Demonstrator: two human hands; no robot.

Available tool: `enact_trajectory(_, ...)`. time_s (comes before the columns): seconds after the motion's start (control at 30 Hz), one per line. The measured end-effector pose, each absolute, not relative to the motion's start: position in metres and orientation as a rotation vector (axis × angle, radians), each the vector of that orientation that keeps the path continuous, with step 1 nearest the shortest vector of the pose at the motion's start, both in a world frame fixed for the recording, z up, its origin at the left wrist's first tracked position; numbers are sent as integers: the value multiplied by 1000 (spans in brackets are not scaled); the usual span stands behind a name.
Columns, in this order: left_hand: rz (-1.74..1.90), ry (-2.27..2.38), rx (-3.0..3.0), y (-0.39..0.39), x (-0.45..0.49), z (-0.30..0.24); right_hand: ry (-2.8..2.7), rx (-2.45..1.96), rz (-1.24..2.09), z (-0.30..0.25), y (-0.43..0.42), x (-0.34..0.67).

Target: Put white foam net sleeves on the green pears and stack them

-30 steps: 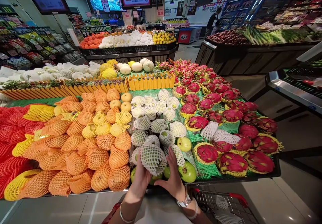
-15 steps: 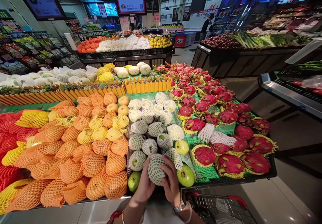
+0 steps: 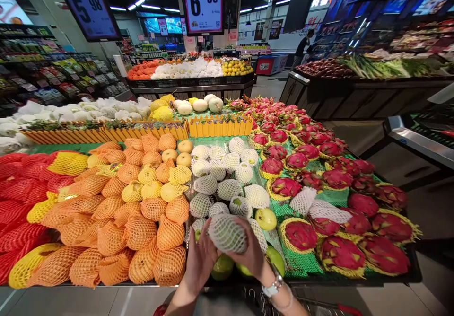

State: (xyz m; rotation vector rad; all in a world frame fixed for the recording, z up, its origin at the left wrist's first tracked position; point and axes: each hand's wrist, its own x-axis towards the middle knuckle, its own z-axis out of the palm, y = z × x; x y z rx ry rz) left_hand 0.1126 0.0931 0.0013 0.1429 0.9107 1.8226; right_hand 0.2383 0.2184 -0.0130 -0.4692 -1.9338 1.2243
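A green guava in a white foam net [image 3: 227,233] is held up over the front edge of the fruit stand. My right hand [image 3: 251,250] is closed around its right side, the fingers partly hidden behind it. At its left edge my left hand [image 3: 203,259] is open, palm showing and fingers stretched, close against the net. Beneath the hands lies a bare green guava [image 3: 222,267]. Another bare guava [image 3: 266,219] rests behind my right hand. Netted guavas [image 3: 229,189] fill the section just beyond.
Orange-netted pears [image 3: 144,231] are piled to the left. Dragon fruits [image 3: 342,252] lie on green matting to the right. A low yellow fence [image 3: 220,127] crosses behind them. Price screens [image 3: 203,4] hang overhead. A cart's red handle [image 3: 349,309] shows below.
The netted guava has tilted and moved slightly right and up in my right hand. My left hand has opened from around it. The view has shifted, with the stand appearing farther right.
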Motion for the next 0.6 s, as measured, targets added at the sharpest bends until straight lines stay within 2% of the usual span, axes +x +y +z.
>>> enact_trajectory(0.17, 2051, 647, 132, 71, 89, 17, -1840, -560, 1085, 23, 315, 172)
enact_trajectory(0.23, 2105, 704, 120, 55, 83, 10, -1865, -571, 975, 45, 362, 128)
enact_trajectory(0.3, 2141, 788, 71, 36, 82, 0, -2197, -707, 564, 66, 402, 80)
enact_trajectory(0.43, 2221, 958, -80, -13, 82, -25, -2424, -765, 386, 91, 452, 1)
enact_trajectory(0.6, 2292, 1163, -404, -78, 76, -63, -2671, -855, 219, 86, 477, -40)
